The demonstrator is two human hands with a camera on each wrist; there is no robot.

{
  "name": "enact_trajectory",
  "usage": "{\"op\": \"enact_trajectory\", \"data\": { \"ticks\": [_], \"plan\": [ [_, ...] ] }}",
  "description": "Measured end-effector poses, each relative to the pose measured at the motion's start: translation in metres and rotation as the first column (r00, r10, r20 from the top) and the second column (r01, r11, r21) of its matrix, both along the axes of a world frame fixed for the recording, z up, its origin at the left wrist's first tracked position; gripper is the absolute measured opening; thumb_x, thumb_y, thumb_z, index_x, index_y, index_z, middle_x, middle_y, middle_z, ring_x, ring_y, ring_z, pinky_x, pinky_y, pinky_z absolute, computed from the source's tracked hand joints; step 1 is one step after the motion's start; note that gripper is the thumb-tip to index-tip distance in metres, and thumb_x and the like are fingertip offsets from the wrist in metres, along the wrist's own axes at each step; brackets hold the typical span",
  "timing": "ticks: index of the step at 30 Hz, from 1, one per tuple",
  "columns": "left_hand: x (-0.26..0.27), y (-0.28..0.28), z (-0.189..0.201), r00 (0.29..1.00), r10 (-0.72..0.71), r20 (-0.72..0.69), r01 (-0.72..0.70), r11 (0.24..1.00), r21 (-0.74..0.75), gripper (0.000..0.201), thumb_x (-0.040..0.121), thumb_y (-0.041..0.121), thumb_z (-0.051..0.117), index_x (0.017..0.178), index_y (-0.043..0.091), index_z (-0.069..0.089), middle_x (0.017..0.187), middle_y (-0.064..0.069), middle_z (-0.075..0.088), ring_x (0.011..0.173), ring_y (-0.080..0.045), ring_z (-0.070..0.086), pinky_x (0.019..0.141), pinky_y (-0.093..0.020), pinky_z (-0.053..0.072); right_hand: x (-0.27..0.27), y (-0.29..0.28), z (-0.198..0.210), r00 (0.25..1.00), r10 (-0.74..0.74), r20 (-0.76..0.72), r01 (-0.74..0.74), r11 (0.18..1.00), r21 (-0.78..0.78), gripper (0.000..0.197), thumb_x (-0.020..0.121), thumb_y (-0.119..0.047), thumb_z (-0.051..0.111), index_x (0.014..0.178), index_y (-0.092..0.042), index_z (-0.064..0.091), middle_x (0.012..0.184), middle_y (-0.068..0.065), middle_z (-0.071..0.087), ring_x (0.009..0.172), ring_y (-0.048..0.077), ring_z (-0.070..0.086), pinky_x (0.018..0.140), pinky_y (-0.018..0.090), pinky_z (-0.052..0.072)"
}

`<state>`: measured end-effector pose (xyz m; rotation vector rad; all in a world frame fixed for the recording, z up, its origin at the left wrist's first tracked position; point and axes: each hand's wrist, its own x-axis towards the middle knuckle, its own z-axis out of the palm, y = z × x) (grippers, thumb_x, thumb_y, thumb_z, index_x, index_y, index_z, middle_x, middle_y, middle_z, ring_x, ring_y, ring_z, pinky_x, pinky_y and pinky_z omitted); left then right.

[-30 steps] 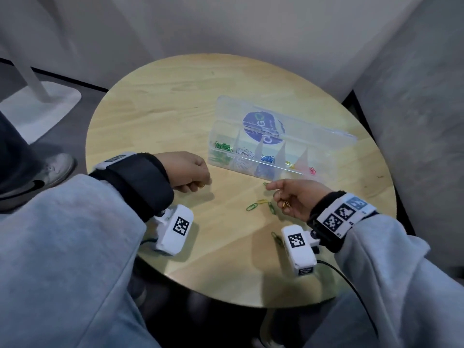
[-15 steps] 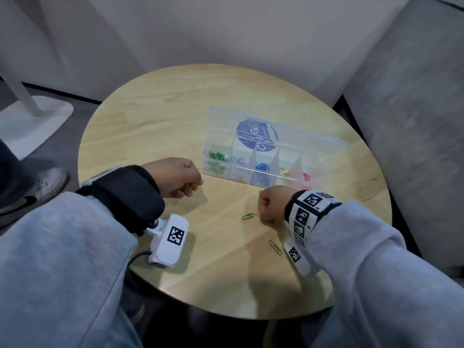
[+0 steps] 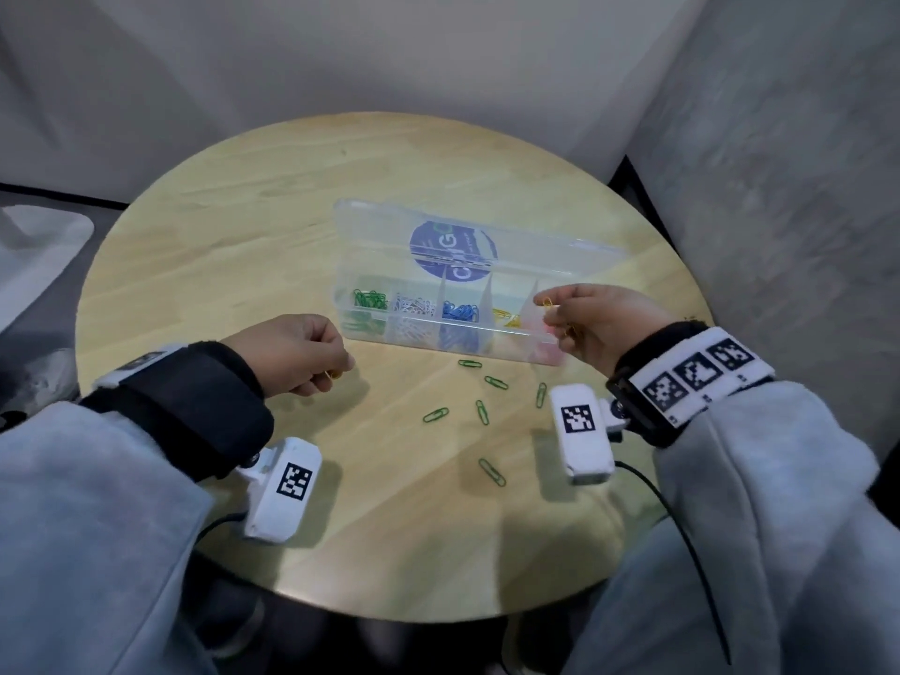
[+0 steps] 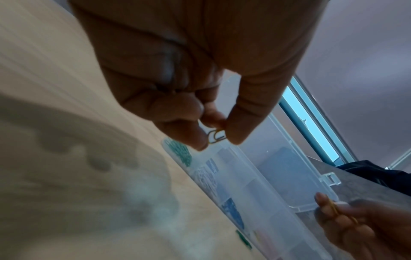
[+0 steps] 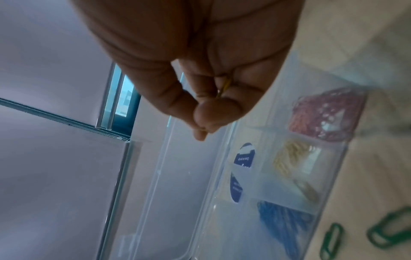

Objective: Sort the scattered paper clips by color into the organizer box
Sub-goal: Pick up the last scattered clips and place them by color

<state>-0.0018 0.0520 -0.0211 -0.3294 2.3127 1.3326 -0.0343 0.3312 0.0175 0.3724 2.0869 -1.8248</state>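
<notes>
A clear organizer box (image 3: 492, 345) lies open on the round wooden table (image 3: 234, 226), with green, white, blue, yellow and red clips in separate compartments. My right hand (image 3: 553, 311) hovers over the box's right end and pinches yellow paper clips (image 3: 548, 301), seen also in the right wrist view as yellow paper clips (image 5: 224, 87). My left hand (image 3: 336, 372) rests on the table left of the box, pinching a yellow paper clip (image 4: 216, 136). Several green paper clips (image 3: 482, 410) lie scattered in front of the box.
The box lid (image 3: 535, 246) with a blue round sticker (image 3: 453, 248) lies flat behind the compartments. Grey walls enclose the table at the back and right. A white stand base (image 3: 39, 236) sits on the floor at far left.
My right hand has risen from the scattered clips on the table to above the box's right end, carrying yellow clips. The left hand stays put.
</notes>
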Motion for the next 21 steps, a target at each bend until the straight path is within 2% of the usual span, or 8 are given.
{"op": "enact_trajectory", "data": {
  "ticks": [2,5,8,9,11,14,17,21],
  "plan": [
    [-0.001,0.004,0.0,1.0,-0.004,-0.014,0.003,1.0,-0.01,0.024,0.088,0.008,0.059,0.068,0.014,0.047,0.069,-0.003,0.055,0.061,-0.015,0.051,0.054,-0.022,0.04,-0.009,-0.004,-0.002,0.999,-0.043,-0.002,0.042,0.999,-0.019,0.026,0.09,0.01,0.042,0.074,-0.005,0.056,0.064,0.007,0.045,0.05,0.012,0.045,0.041,0.015,0.043],
    [-0.005,0.01,0.001,0.999,0.018,-0.041,-0.018,1.0,-0.005,0.024,0.087,0.007,0.06,0.068,0.014,0.047,0.068,-0.003,0.055,0.061,-0.015,0.052,0.054,-0.021,0.041,-0.023,-0.01,-0.007,0.998,-0.051,-0.036,0.055,0.992,0.116,0.026,0.089,0.007,0.044,0.071,-0.009,0.055,0.067,0.007,0.05,0.058,0.017,0.053,0.049,0.022,0.047],
    [-0.012,0.015,0.007,0.996,0.05,-0.076,-0.048,0.998,0.028,0.023,0.087,0.006,0.059,0.068,0.015,0.048,0.068,-0.002,0.056,0.053,-0.009,0.056,0.042,-0.012,0.042,-0.034,-0.017,-0.018,0.999,0.008,-0.036,0.002,0.967,0.256,0.022,0.088,0.0,0.049,0.074,-0.013,0.059,0.077,0.006,0.059,0.083,0.023,0.062,0.079,0.034,0.057],
    [-0.015,0.019,0.009,0.995,0.058,-0.087,-0.054,0.998,0.039,0.023,0.087,0.005,0.058,0.068,0.015,0.049,0.068,-0.003,0.056,0.048,-0.005,0.056,0.04,-0.01,0.042,-0.034,-0.019,-0.019,0.998,0.047,-0.029,-0.037,0.955,0.293,0.018,0.087,-0.002,0.049,0.081,-0.013,0.062,0.084,0.006,0.061,0.092,0.025,0.062,0.091,0.04,0.054],
    [-0.02,0.029,0.014,0.991,0.068,-0.111,-0.061,0.996,0.06,0.024,0.087,0.004,0.059,0.067,0.014,0.049,0.066,-0.004,0.055,0.04,0.0,0.055,0.04,-0.01,0.042,-0.033,-0.021,-0.019,0.993,0.115,-0.02,-0.101,0.933,0.345,0.029,0.088,-0.002,0.044,0.107,-0.01,0.064,0.097,0.006,0.059,0.099,0.024,0.059,0.1,0.042,0.048],
    [-0.029,0.051,0.021,0.987,0.071,-0.142,-0.058,0.994,0.09,0.027,0.086,0.004,0.06,0.065,0.015,0.048,0.063,-0.005,0.055,0.04,0.0,0.055,0.04,-0.01,0.043,-0.027,-0.018,-0.011,0.979,0.196,-0.045,-0.159,0.889,0.429,0.044,0.087,0.0,0.037,0.121,-0.013,0.06,0.107,0.003,0.057,0.104,0.022,0.057,0.1,0.039,0.047],
    [-0.038,0.079,0.028,0.983,0.04,-0.179,-0.024,0.996,0.089,0.026,0.086,0.006,0.061,0.065,0.016,0.047,0.064,-0.004,0.055,0.049,-0.006,0.057,0.044,-0.01,0.046,-0.014,-0.009,0.0,0.957,0.277,-0.089,-0.211,0.872,0.442,0.036,0.087,-0.004,0.041,0.11,-0.019,0.065,0.114,0.003,0.063,0.102,0.018,0.058,0.1,0.039,0.047],
    [-0.05,0.118,0.037,0.973,-0.074,-0.219,0.071,0.997,-0.021,0.025,0.086,0.012,0.062,0.067,0.016,0.047,0.067,-0.003,0.056,0.063,-0.015,0.056,0.061,-0.02,0.05,0.01,0.012,0.006,0.93,0.357,-0.09,-0.249,0.789,0.561,0.027,0.087,-0.009,0.045,0.099,-0.027,0.061,0.112,-0.003,0.065,0.102,0.017,0.062,0.092,0.033,0.051]
  ]
}}
